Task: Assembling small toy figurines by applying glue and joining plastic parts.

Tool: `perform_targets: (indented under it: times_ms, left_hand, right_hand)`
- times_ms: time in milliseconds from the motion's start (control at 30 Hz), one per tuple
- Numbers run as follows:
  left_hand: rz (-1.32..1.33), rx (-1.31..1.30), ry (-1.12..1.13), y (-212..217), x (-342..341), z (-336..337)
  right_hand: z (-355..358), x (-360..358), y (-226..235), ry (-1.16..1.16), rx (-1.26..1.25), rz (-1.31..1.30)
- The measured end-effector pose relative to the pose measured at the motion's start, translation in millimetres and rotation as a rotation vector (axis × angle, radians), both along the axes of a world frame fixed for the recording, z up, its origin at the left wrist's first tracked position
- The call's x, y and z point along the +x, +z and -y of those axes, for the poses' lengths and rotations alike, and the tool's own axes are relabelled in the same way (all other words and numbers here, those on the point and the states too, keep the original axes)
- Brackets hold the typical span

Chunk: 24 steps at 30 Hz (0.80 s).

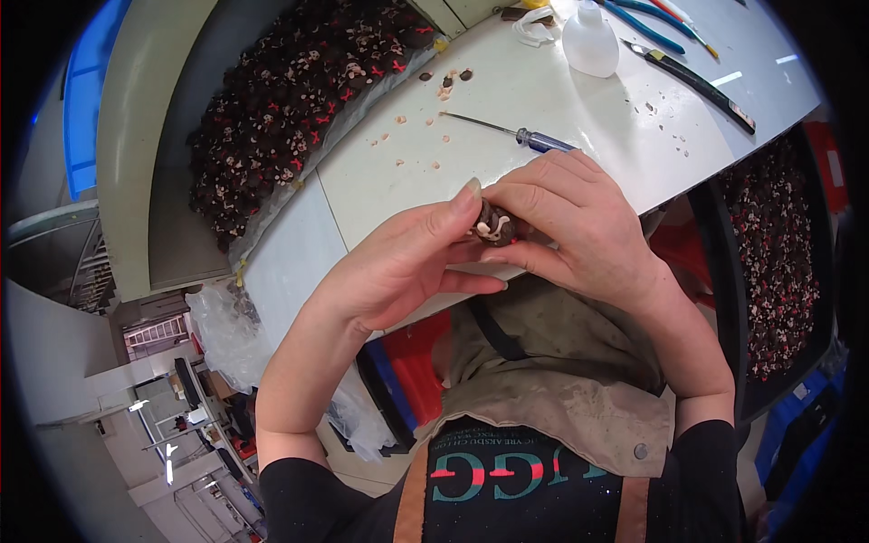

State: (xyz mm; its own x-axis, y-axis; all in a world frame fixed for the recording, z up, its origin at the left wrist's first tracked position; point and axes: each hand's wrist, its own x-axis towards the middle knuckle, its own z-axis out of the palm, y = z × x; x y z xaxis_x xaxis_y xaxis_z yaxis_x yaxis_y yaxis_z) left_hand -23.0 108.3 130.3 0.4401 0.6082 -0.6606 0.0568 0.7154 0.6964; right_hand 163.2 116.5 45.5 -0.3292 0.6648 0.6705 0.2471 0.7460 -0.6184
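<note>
Between my two hands, near the table's front edge, is a small dark brown figurine [494, 226] with a pale beige face-like part and a spot of red. My left hand [412, 253] closes on its left side, thumb raised along it and the lower fingers stretched beneath. The fingers of my right hand [575, 217] pinch it from the right. Part of the figurine is hidden by my fingers. Just beyond my right hand lies a screwdriver [534, 138] with a thin shaft and a blue clear handle, its end covered by the hand.
Small pale and dark pieces [446, 83] lie scattered on the white table [362, 195]. A white squeeze bottle [590, 41], a utility knife [697, 86] and blue-handled pliers [643, 25] lie farther back. Many similar figurines fill a pile [299, 100] at left and a black crate [783, 262] at right.
</note>
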Motion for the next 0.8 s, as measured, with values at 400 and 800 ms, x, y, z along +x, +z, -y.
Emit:
perform_targets:
  times_ms: [400,800]
  left_hand:
    - [0.053,-0.059,0.023,-12,3,11]
    - [0.040,-0.037,0.018,-13,8,8]
  right_hand:
    - [2,6,-6,-0.034,0.116,0.032]
    - [7,9,-12,-0.041,0.132,0.069]
